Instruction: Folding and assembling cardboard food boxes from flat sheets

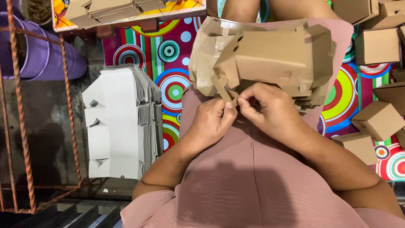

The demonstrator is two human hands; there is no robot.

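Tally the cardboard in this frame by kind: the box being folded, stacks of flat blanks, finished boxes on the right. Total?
box being folded, pinched at a tab by the left hand and right hand: 1
stacks of flat blanks: 3 (white stack, tray stack, lap stack)
finished boxes at right: at least 6, others cut by the edge
Total: at least 10

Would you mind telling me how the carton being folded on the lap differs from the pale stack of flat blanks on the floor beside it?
The brown carton is partly folded into a box shape, while the stack of blanks lies flat and unfolded. The carton shows a brown face; the stack shows a whitish one. The left hand and right hand pinch a tab of the carton; the stack lies untouched. Both look like die-cut cardboard with tabs.
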